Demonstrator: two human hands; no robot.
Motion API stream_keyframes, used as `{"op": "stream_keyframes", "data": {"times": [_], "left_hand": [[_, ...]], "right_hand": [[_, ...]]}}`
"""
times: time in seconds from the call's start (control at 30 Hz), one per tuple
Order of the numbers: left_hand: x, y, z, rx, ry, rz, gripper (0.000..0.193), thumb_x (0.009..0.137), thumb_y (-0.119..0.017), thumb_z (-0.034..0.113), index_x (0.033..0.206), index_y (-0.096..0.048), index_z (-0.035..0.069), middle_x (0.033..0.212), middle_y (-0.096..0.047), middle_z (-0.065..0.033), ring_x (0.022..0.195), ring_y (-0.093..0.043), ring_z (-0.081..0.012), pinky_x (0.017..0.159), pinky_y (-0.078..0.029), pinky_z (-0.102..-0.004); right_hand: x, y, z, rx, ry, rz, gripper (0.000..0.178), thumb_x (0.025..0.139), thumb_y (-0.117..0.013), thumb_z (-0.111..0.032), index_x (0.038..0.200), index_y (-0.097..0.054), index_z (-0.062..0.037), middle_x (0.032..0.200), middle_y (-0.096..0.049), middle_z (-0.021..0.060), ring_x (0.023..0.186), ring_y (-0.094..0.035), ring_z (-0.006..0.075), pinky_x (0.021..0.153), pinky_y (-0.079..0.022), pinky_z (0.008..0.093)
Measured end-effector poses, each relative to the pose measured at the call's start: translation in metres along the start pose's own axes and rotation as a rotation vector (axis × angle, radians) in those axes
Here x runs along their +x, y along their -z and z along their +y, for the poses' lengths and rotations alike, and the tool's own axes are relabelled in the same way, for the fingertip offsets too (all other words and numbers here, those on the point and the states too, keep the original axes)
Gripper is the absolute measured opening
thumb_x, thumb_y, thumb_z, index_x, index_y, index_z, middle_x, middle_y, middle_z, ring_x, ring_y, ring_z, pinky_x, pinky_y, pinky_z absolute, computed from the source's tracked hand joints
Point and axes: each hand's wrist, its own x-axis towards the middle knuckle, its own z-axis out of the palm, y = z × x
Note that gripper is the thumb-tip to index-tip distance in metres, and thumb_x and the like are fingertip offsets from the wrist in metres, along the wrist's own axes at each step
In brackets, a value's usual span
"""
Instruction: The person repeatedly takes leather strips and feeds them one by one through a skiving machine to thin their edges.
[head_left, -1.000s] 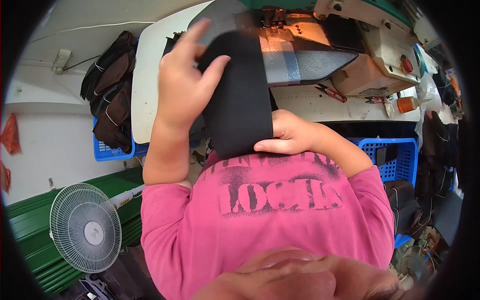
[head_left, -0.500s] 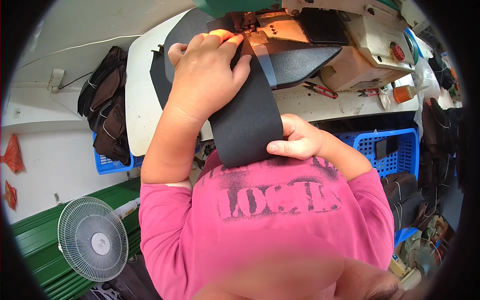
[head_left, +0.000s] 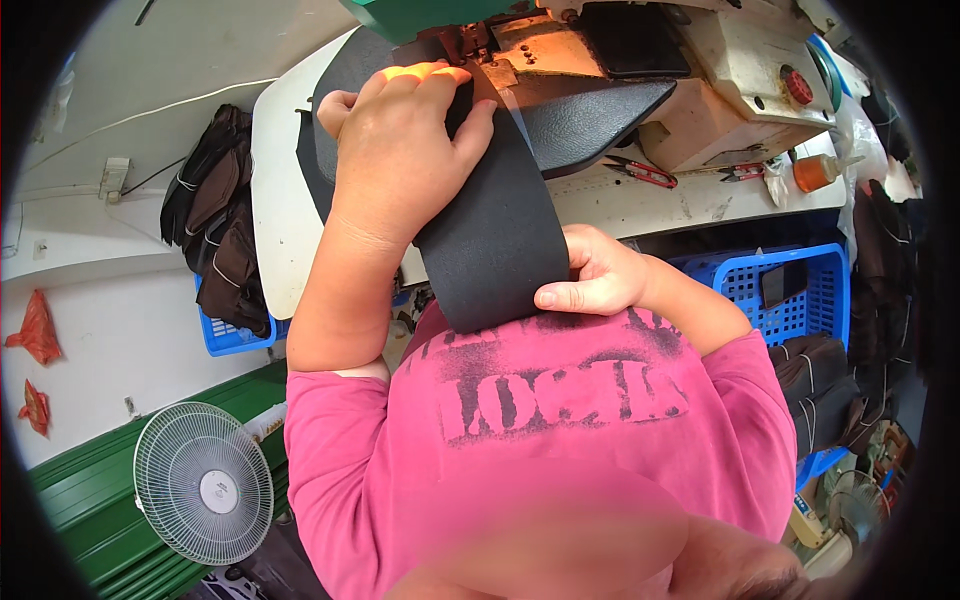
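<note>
Two bare hands rest on one wide black strip (head_left: 495, 235), which lies between them in front of the chest. Its long axis runs from the far left, beneath the left hand (head_left: 405, 150), to the near right, where it curves down against the pink shirt (head_left: 560, 400). The right hand (head_left: 600, 278) is the nearer one to the strip's near end; the left hand lies over the far part, just short of the sewing machine (head_left: 745, 85).

The left fingers rest palm down on the work, the thumb set apart from the index finger. The right fingers are clamped on the strip's near right edge, thumb on top; the other fingertips are hidden.

One dark textured panel (head_left: 590, 125) shows right of the strip, tapering to a point over the white worktop (head_left: 285, 170). On the worktop's right side are two red-handled snips, one pair (head_left: 640, 172) nearer the panel and one (head_left: 742, 173) farther right, then one orange bottle-like container (head_left: 815, 173). Two blue baskets show, one left (head_left: 235, 335) and one right (head_left: 825, 290). One white fan (head_left: 203, 483) stands near left. Dark bundles hang at left, too overlapped to count.
</note>
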Motion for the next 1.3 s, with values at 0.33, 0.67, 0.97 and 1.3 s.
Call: {"op": "stream_keyframes", "data": {"times": [0.33, 0.67, 0.97, 1.3], "left_hand": [[0.002, -0.008, -0.009, -0.077, 0.013, -0.015, 0.033, 0.085, -0.066, 0.039, 0.110, -0.073, 0.018, 0.121, -0.065, -0.0136, 0.111, -0.060, -0.0247, 0.093, -0.030, -0.0402], [-0.001, -0.010, -0.010, -0.094, 0.025, -0.006, 0.030, 0.086, -0.067, 0.036, 0.110, -0.073, 0.019, 0.124, -0.065, -0.0121, 0.114, -0.058, -0.0227, 0.101, -0.027, -0.0412], [-0.001, -0.010, -0.010, -0.112, 0.029, -0.003, 0.029, 0.086, -0.067, 0.034, 0.110, -0.073, 0.019, 0.123, -0.065, -0.0101, 0.113, -0.058, -0.0221, 0.103, -0.026, -0.0425], [-0.005, 0.000, -0.005, -0.203, 0.043, -0.060, 0.033, 0.082, -0.068, 0.038, 0.108, -0.074, 0.018, 0.119, -0.066, -0.0129, 0.118, -0.056, -0.0261, 0.103, -0.023, -0.0551]], "right_hand": [[-0.008, 0.005, 0.004, 0.052, -0.026, 0.132, 0.026, 0.094, -0.061, -0.014, 0.113, -0.062, 0.0037, 0.110, -0.067, 0.0080, 0.104, -0.059, 0.0145, 0.091, -0.047, 0.0303], [-0.009, 0.010, 0.008, 0.160, -0.046, 0.170, 0.030, 0.095, -0.060, -0.012, 0.120, -0.059, 0.0039, 0.116, -0.064, 0.0079, 0.110, -0.056, 0.0144, 0.097, -0.044, 0.0310], [-0.008, 0.013, 0.007, 0.148, -0.073, 0.255, 0.033, 0.096, -0.059, -0.015, 0.124, -0.057, 0.0023, 0.117, -0.063, 0.0077, 0.110, -0.056, 0.0151, 0.097, -0.045, 0.0317], [0.010, 0.011, 0.014, 0.267, -0.094, 0.322, 0.025, 0.101, -0.052, -0.025, 0.099, -0.064, -0.0033, 0.093, -0.069, 0.0049, 0.072, -0.057, 0.0094, 0.065, -0.045, 0.0236]]}}
